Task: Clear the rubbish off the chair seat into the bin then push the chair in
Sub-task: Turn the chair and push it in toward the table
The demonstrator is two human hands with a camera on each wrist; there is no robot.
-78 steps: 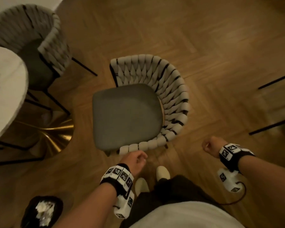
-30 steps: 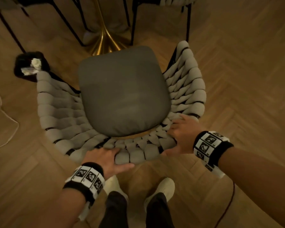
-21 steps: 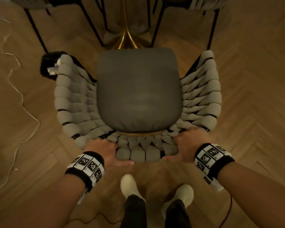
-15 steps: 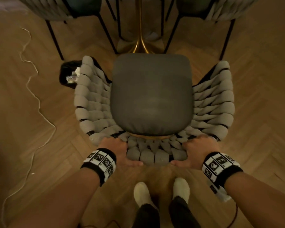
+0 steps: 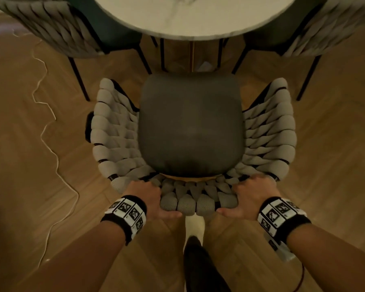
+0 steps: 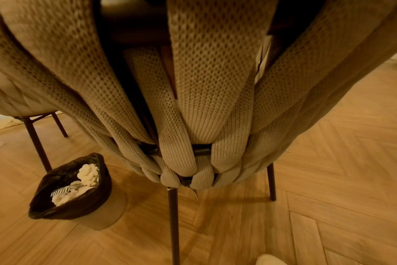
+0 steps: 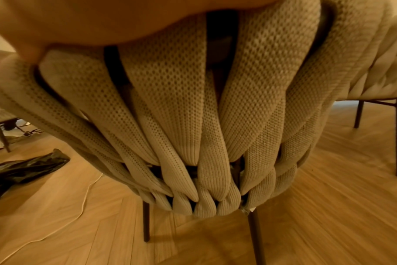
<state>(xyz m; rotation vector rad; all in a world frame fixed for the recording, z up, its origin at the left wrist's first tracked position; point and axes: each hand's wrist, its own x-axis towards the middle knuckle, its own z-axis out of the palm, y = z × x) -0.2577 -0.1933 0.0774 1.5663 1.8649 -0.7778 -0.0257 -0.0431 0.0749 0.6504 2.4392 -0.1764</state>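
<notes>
Both hands, the left (image 5: pixel 146 193) and the right (image 5: pixel 253 194), grip the top of the chair (image 5: pixel 190 127) back, set apart. Its bare seat faces the surface (image 5: pixel 190 15); the bin (image 6: pixel 70 188) stands at its left.

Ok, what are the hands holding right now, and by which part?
Both hold the chair by the top rim of its woven backrest: left hand at the rear left, right hand at the rear right.
</notes>
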